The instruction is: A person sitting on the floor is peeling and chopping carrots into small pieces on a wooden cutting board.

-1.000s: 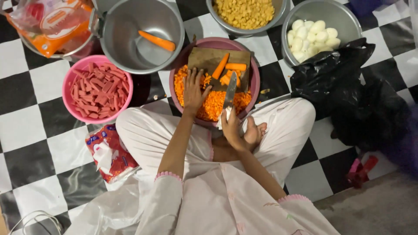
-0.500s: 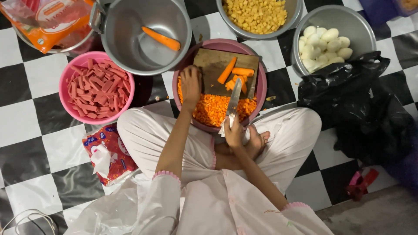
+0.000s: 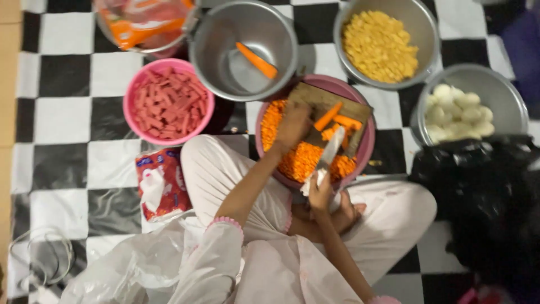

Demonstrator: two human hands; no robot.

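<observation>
A pink bowl point(image 3: 368, 143) sits between my knees, holding chopped carrot point(image 3: 301, 160) and a small wooden cutting board point(image 3: 320, 98) with carrot sticks point(image 3: 337, 121) on it. My left hand point(image 3: 292, 125) rests on the board's left side beside the carrot sticks. My right hand point(image 3: 319, 191) grips a knife point(image 3: 331, 149) by its handle, blade pointing up toward the carrot sticks on the board.
A steel pot point(image 3: 243, 48) with one whole carrot point(image 3: 256, 60) stands behind the bowl. Around it are a pink bowl of red sausage pieces point(image 3: 167, 101), a steel bowl of yellow pieces point(image 3: 381, 45), a steel bowl of white round pieces point(image 3: 457, 110), a black plastic bag point(image 3: 478, 197) and a red packet point(image 3: 160, 183).
The view has shifted, moving everything rightward in frame. My left hand stays on the board and my right hand keeps the knife over the carrot.
</observation>
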